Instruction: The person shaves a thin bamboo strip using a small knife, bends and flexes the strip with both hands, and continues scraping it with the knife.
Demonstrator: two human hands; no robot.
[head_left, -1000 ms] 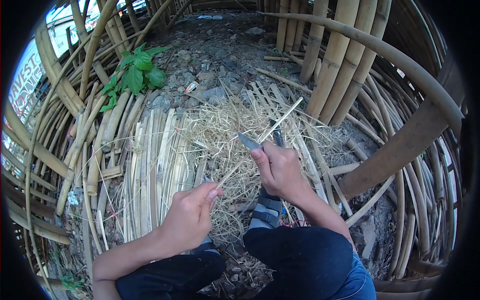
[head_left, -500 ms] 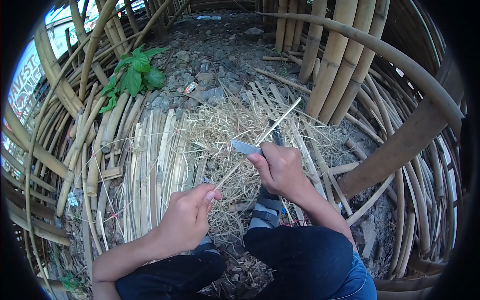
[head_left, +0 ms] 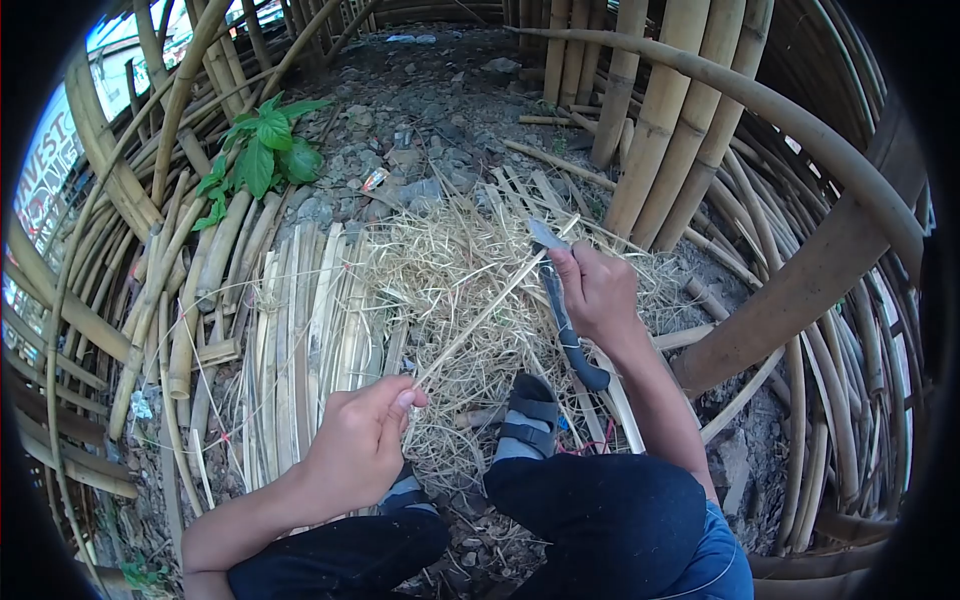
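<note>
My left hand [head_left: 362, 432] is closed, its thumb and fingers pinching the near end of a thin bamboo strip [head_left: 474, 328]. The strip slants up and away to the right, over a heap of pale shavings [head_left: 440, 255]. Closed round a knife [head_left: 547, 236], my right hand [head_left: 600, 292] is at the strip's far part. The blade points up and left by the strip, and the fingers hide the knife's handle. Below the right hand lies a dark tool with a curved black handle [head_left: 583, 368]; its upper part is partly covered.
Split bamboo slats [head_left: 300, 340] lie side by side to the left. Upright bamboo poles [head_left: 665, 120] stand at the back right, and a thick slanted pole [head_left: 790, 290] is near my right arm. A leafy plant [head_left: 262, 150] grows behind, beside stony ground. My sandalled foot [head_left: 526, 425] rests by the shavings.
My right hand with the knife has moved up and right along the strip, away from my left hand. The left hand has shifted slightly left and down. More of the dark tool shows.
</note>
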